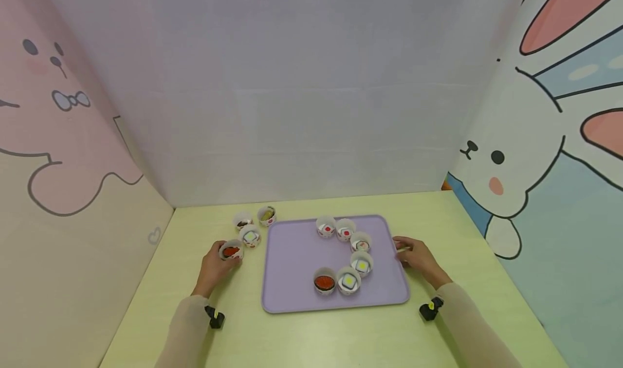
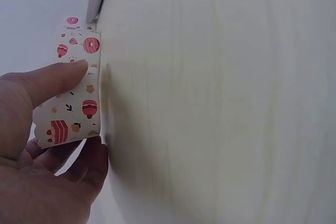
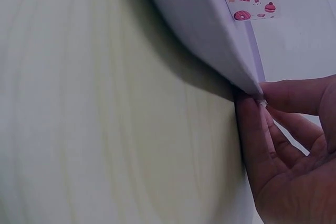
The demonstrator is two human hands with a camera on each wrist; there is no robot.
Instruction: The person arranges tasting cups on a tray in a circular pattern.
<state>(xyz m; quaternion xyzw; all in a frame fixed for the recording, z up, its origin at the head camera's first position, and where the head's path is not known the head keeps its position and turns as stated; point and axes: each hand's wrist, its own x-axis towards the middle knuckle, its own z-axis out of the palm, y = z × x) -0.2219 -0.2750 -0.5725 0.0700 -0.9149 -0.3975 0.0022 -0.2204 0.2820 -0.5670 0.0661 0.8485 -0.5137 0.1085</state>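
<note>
My left hand [image 1: 214, 268] holds a small paper cup [image 2: 79, 98] with red filling and a printed sweets pattern, thumb on one side and fingers on the other. The cup is at the table surface. In the head view, beside it stand three more cups: one with a white-and-yellow square piece [image 1: 250, 236], one with dark contents [image 1: 242, 221] and one with yellowish contents [image 1: 267, 216]. My right hand [image 1: 417, 256] pinches the right rim of the lilac tray [image 1: 292, 270] between thumb and finger. Several cups, one with red filling [image 1: 324, 282], stand on that tray in a curved row.
The pale wood-look table [image 1: 321, 335] ends at a white backdrop [image 1: 311, 97]. Walls with cartoon animals, a pink one [image 1: 53, 103] and a white rabbit [image 1: 511, 157], flank it left and right.
</note>
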